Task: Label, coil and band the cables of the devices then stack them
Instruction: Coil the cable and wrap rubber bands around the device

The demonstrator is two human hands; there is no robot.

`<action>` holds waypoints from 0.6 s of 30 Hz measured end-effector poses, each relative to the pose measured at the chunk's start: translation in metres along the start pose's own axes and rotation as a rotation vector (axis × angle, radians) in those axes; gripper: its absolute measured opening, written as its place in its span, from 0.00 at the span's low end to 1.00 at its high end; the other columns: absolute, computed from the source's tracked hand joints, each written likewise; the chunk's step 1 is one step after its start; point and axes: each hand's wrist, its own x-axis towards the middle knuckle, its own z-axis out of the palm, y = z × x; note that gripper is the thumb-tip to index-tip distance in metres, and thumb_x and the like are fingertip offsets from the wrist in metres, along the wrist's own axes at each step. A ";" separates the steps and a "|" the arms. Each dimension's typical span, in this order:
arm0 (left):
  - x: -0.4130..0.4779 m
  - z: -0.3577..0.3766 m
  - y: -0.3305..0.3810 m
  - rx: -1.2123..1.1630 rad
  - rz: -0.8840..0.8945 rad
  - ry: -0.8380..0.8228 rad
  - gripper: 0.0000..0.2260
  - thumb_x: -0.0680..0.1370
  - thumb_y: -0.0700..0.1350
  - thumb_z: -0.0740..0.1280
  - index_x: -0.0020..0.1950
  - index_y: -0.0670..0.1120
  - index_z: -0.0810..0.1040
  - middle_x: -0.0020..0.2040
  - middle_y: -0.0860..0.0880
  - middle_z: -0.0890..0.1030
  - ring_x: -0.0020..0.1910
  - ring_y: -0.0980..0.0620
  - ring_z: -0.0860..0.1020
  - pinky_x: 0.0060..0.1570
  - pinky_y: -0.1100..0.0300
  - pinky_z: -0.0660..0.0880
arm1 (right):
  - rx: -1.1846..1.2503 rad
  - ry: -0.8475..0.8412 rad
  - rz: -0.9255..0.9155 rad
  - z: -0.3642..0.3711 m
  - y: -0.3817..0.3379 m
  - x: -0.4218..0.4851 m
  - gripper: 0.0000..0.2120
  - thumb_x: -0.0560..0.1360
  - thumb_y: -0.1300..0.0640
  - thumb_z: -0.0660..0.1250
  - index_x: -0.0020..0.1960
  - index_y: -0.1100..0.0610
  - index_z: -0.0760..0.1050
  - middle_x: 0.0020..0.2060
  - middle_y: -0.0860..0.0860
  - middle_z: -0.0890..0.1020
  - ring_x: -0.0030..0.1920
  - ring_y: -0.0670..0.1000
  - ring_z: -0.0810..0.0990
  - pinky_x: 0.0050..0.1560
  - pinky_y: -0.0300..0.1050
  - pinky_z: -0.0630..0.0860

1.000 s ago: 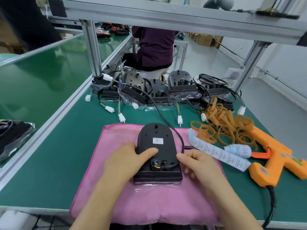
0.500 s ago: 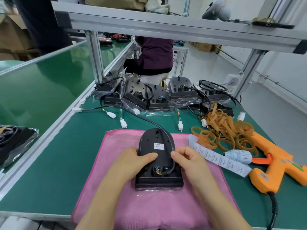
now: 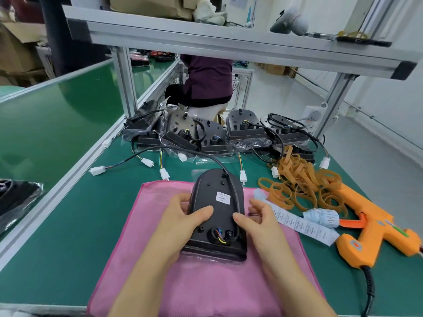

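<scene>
On the green table, a black device is lying back-up in the middle of a pink cloth. Its rounded end is pointing away and its squared near end is sitting on a bit of clear film. A small white label is sticking to its back. The left hand is clamping the device's left side, with the thumb lying across the back and the fingers curling round the left edge. The right hand is sitting at the right side, well apart from the left, with the device between them. Its thumb is pressing on the right rim, where the black cable is running. Its fingers are curving just beside the rim, and I cannot tell whether they are holding anything. From the far end of the device the cable is arching away to the left and ending in a white connector on the table near the aluminium rail. To the right of the cloth a strip of printed labels is lying, with a heap of tan rubber bands beyond it and an orange glue gun further right. Along the far edge of the table a row of similar devices is waiting, their loose cables and white plugs trailing toward the cloth. Beyond them a person in a dark purple top is sitting.
</scene>
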 end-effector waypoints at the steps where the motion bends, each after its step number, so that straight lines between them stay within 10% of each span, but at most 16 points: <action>1: -0.002 0.001 0.002 -0.026 0.019 0.004 0.18 0.71 0.43 0.77 0.55 0.52 0.73 0.52 0.48 0.81 0.47 0.50 0.84 0.42 0.55 0.80 | 0.055 -0.014 0.036 -0.001 -0.002 0.000 0.27 0.71 0.59 0.73 0.66 0.50 0.67 0.58 0.47 0.74 0.56 0.45 0.76 0.50 0.37 0.73; 4: -0.008 0.001 0.010 -0.074 0.061 0.009 0.23 0.63 0.49 0.76 0.55 0.53 0.74 0.55 0.49 0.80 0.54 0.48 0.81 0.54 0.47 0.79 | 0.350 -0.201 0.207 -0.003 -0.014 0.002 0.29 0.66 0.55 0.73 0.65 0.61 0.72 0.57 0.57 0.82 0.56 0.58 0.81 0.59 0.55 0.77; 10: -0.010 -0.007 0.022 0.064 0.104 -0.115 0.18 0.69 0.53 0.75 0.54 0.51 0.76 0.50 0.54 0.83 0.48 0.57 0.82 0.46 0.61 0.77 | 0.582 -0.382 0.329 -0.001 -0.029 0.005 0.14 0.66 0.53 0.66 0.44 0.59 0.86 0.48 0.60 0.85 0.44 0.58 0.85 0.36 0.48 0.81; 15: 0.041 -0.018 0.066 0.782 0.711 0.260 0.14 0.82 0.45 0.61 0.66 0.43 0.77 0.60 0.47 0.75 0.62 0.49 0.70 0.60 0.64 0.62 | 0.586 -0.390 0.271 -0.006 -0.028 0.003 0.12 0.66 0.54 0.67 0.41 0.59 0.86 0.45 0.59 0.86 0.41 0.57 0.86 0.34 0.46 0.81; 18: 0.071 -0.012 0.098 1.202 0.828 0.103 0.18 0.83 0.47 0.59 0.73 0.50 0.71 0.72 0.47 0.72 0.73 0.47 0.63 0.74 0.54 0.52 | 0.542 -0.377 0.258 -0.004 -0.026 0.000 0.15 0.65 0.53 0.69 0.46 0.61 0.85 0.48 0.62 0.84 0.44 0.59 0.85 0.41 0.50 0.83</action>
